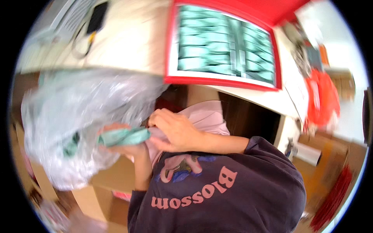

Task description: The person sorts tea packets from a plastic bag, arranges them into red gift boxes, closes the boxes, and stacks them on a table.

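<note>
In front of my lap, a pale green, satiny, twisted bundle (125,137) lies across my left hand (130,150), whose fingers are closed round it. My right hand (171,130) is curled at the bundle's right end, with thumb and fingers about its tip; blur hides the exact grip. A large clear plastic bag (93,101) spreads around and beyond my left hand, with a darker green piece (72,145) showing in it. On the table ahead, a red box (168,58) with a white inner edge holds rows of similar green bundles (204,42).
The pale tabletop (136,35) carries a black phone-like device (97,17) with a cable at the far left. An orange-red plastic bag (322,99) hangs at the right. Cardboard boxes (326,151) stand at the lower right, and an open carton (91,202) stands lower left.
</note>
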{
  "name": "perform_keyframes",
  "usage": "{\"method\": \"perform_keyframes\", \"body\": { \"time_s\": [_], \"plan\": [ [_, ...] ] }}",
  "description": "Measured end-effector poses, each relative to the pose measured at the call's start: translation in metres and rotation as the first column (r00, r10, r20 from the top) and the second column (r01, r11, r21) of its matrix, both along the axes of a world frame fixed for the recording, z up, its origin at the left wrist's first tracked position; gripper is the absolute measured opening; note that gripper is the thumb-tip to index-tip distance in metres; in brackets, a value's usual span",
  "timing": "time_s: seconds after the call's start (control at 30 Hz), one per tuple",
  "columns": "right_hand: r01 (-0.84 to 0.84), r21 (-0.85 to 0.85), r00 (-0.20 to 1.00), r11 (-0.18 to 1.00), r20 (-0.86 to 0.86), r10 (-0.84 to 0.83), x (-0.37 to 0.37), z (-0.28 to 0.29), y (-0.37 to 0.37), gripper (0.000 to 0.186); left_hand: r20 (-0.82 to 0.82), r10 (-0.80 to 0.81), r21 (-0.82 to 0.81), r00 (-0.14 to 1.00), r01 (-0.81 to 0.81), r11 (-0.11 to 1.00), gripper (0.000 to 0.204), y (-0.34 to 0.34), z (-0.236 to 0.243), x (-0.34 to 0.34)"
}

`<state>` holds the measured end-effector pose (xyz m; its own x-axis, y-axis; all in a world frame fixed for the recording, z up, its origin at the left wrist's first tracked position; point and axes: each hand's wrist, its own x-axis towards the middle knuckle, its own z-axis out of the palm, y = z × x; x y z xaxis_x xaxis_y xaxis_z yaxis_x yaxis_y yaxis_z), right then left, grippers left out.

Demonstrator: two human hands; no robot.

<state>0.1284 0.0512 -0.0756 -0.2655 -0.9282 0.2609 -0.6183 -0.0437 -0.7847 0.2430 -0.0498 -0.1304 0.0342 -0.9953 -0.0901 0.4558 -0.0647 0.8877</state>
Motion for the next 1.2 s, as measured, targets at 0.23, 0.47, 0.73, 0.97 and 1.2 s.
{"method": "perform_keyframes", "body": {
  "time_s": [0.23,0.47,0.73,0.97,1.2],
  "plan": [
    [0.280,-0.274,0.958,0.920,0.014,-0.287,-0.052,0.019,0.063,0.040,0.066,-0.509,-0.457,0.858,0.479,0.749,0.070,0.038,0.037,-0.093],
    [0.538,-0.097,0.834,0.837,-0.079,-0.545,-0.177,0.104,0.184,0.033,0.817,-0.301,-0.523,0.492,0.852,-0.027,0.043,0.053,0.125,-0.216],
    [0.241,0.127,0.967,0.962,-0.119,-0.227,-0.233,0.101,0.204,0.030,0.932,0.165,-0.205,0.322,0.846,-0.493,0.064,0.070,0.105,-0.310],
    [0.441,0.245,0.828,0.863,-0.482,-0.286,-0.235,0.082,0.192,0.028,0.972,0.121,-0.120,0.203,0.865,-0.487,0.051,0.058,0.114,-0.315],
    [0.403,0.136,0.828,0.905,-0.476,-0.297,-0.224,0.097,0.201,0.036,0.959,0.098,-0.171,0.266,0.818,-0.550,0.039,0.061,0.140,-0.272]
  ]
}}
